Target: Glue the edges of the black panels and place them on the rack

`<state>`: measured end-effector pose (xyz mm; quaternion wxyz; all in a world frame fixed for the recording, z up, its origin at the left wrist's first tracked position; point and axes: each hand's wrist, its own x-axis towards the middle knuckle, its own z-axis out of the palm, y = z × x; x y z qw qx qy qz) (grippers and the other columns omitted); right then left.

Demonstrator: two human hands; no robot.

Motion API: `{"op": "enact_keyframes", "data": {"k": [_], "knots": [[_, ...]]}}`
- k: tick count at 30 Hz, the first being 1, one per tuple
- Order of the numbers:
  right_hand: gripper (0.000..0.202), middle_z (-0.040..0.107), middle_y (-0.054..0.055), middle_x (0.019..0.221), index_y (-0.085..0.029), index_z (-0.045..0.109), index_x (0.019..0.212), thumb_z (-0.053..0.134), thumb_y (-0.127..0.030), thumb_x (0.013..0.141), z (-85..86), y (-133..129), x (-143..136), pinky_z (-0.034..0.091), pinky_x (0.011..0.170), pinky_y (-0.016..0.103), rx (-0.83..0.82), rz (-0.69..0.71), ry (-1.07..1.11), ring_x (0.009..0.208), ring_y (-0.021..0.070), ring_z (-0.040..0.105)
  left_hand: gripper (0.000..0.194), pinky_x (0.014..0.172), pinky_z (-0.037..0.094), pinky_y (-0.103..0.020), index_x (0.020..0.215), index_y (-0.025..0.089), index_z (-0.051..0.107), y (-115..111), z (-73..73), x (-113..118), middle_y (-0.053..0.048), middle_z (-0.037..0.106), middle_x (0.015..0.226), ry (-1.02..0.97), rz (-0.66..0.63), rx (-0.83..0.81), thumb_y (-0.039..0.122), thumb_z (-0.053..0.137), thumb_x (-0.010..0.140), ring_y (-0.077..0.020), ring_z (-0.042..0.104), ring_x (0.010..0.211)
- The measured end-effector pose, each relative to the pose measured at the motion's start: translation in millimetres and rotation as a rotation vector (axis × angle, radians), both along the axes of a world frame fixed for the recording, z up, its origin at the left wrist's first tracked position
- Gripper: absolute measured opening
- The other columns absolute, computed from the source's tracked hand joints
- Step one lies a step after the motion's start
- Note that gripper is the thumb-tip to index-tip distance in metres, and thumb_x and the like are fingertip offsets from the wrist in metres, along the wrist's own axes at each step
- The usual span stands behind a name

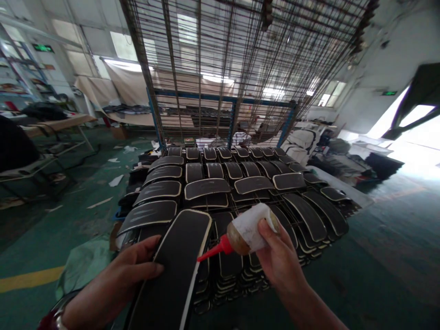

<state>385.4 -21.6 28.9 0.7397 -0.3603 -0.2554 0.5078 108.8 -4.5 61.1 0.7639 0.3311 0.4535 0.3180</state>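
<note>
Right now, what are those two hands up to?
Left hand: gripping dark panel. Right hand: holding glue bottle, red nozzle at panel's edge. Nothing visible blocking the nozzle.

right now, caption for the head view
Left hand steadies a dark panel while the right hand holds a red-nozzled bottle at its edge.

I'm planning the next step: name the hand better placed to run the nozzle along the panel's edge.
Right, I'd judge: the right hand holds the bottle, its red nozzle at the pale edge of the panel, while the left hand holds the opposite side.
</note>
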Motion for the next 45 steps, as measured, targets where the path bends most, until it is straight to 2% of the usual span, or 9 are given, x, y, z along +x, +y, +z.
{"op": "enact_keyframes", "data": {"k": [9,19,22,26,32,36,38,42,45], "knots": [[0.037,0.071,0.009,0.098,-0.024,0.068,0.116,0.082,-0.035,0.083,-1.9,-15,-8,0.057,0.08,0.037,0.129,0.142,-0.057,0.089,0.026,0.067,0.041,0.071,0.063,-0.042,0.113,0.016,0.065,7,5.2,0,-0.01,0.08,0.092,-0.008,-0.036,-0.009,0.006,0.071,0.074,-0.0318,0.077,0.082],[0.046,0.068,0.017,0.112,-0.025,0.06,0.125,0.078,-0.041,0.085,3.6,-26,-8,0.056,0.077,0.042,0.251,0.222,-0.169,0.098,0.0341,0.066,0.038,0.064,0.064,-0.039,0.111,0.012,0.066,19,11.1,1,-0.011,0.08,0.082,-0.016,0.094,0.026,0.002,0.065,0.074,-0.0296,0.077,0.074],[0.047,0.067,0.015,0.112,-0.026,0.059,0.126,0.078,-0.04,0.085,4.4,-29,-8,0.056,0.078,0.041,0.276,0.234,-0.171,0.098,0.0327,0.066,0.033,0.064,0.064,-0.038,0.107,0.012,0.068,22,9.4,0,-0.01,0.079,0.079,-0.02,0.119,0.05,0.002,0.064,0.075,-0.0283,0.077,0.073],[0.05,0.067,0.014,0.111,-0.026,0.059,0.126,0.08,-0.042,0.084,4.3,-31,-7,0.057,0.076,0.04,0.277,0.228,-0.189,0.095,0.0315,0.067,0.029,0.058,0.063,-0.033,0.098,0.013,0.07,25,12.4,0,-0.008,0.078,0.073,0.04,0.23,0.063,-0.002,0.064,0.073,-0.024,0.075,0.063],[0.054,0.067,0.014,0.113,-0.025,0.059,0.126,0.083,-0.042,0.08,-3.8,-32,-8,0.056,0.077,0.04,0.193,0.182,-0.143,0.098,0.0326,0.066,0.023,0.053,0.062,-0.031,0.083,0.016,0.067,29,13.0,-1,-0.005,0.076,0.067,0.036,0.355,0.043,-0.004,0.062,0.073,-0.0206,0.072,0.057],[0.057,0.068,0.014,0.112,-0.024,0.061,0.123,0.087,-0.04,0.076,-14.7,-35,-21,0.056,0.078,0.04,0.065,0.111,0.019,0.1,0.0327,0.065,0.022,0.057,0.063,-0.032,0.088,0.015,0.066,33,6.5,-5,-0.007,0.078,0.075,0.027,0.38,0.058,-0.003,0.063,0.075,-0.0222,0.074,0.063],[0.055,0.07,0.013,0.108,-0.022,0.063,0.12,0.089,-0.039,0.074,-18.4,-33,-28,0.057,0.078,0.041,-0.055,0.148,0.134,0.098,0.032,0.066,0.022,0.058,0.063,-0.033,0.091,0.014,0.065,34,3.6,-5,-0.009,0.078,0.078,0.029,0.401,0.067,-0.002,0.062,0.077,-0.0227,0.075,0.064],[0.053,0.072,0.013,0.102,-0.015,0.07,0.103,0.096,-0.037,0.063,-12.3,-9,-30,0.059,0.075,0.036,-0.29,0.183,0.372,0.092,0.0272,0.068,0.027,0.065,0.063,-0.037,0.104,0.014,0.064,33,0.5,2,-0.011,0.079,0.088,0.016,0.346,0.084,0.001,0.062,0.081,-0.0253,0.076,0.074],[0.048,0.072,0.007,0.098,-0.018,0.071,0.1,0.096,-0.034,0.062,0.5,19,-21,0.059,0.071,0.03,-0.158,0.041,0.307,0.086,0.022,0.067,0.031,0.072,0.063,-0.038,0.11,0.015,0.064,27,-1.2,12,-0.011,0.079,0.094,-0.026,0.245,0.076,0.005,0.065,0.081,-0.0264,0.076,0.081]]}}
